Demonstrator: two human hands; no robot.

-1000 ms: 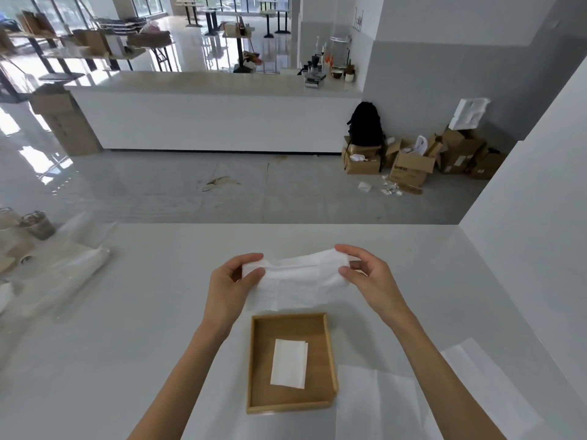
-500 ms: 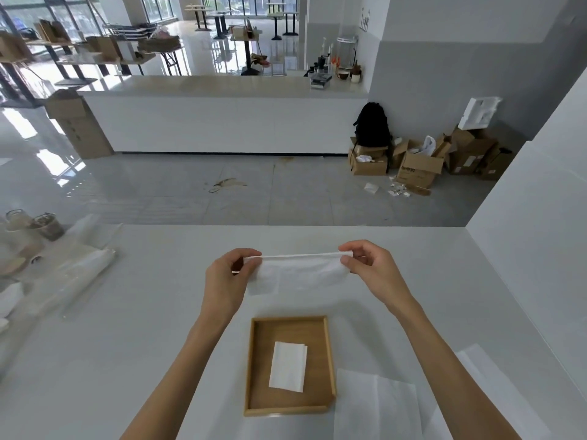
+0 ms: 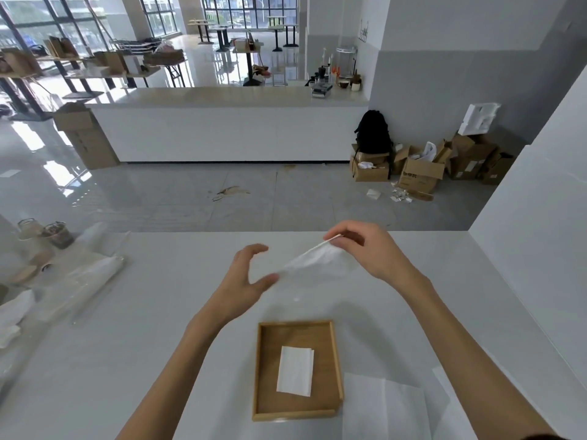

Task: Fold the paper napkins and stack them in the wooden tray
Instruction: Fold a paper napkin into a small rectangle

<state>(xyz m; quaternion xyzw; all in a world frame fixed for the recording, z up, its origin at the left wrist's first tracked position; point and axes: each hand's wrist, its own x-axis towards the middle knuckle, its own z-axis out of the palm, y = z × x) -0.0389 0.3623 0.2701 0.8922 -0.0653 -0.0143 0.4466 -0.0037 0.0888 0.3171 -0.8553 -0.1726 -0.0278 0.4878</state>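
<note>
A white paper napkin [image 3: 313,263], folded over into a strip, hangs in the air above the white counter, beyond the wooden tray [image 3: 263,373]. My right hand [image 3: 365,252] pinches its upper right corner. My left hand [image 3: 246,277] has its fingers spread, with the thumb touching the napkin's lower left end. Inside the tray lies one folded napkin [image 3: 295,371]. Flat unfolded napkins [image 3: 384,408] lie on the counter just right of the tray.
At the counter's left edge lie clear plastic wrapping [image 3: 76,281], some white paper [image 3: 12,312] and two cups [image 3: 47,236]. A white wall [image 3: 536,249] bounds the counter on the right. Floor, a far counter and cardboard boxes lie beyond.
The napkin was held level between both hands; now its right end is raised, and my left hand has let go its pinch and spread its fingers. The camera tilted up slightly.
</note>
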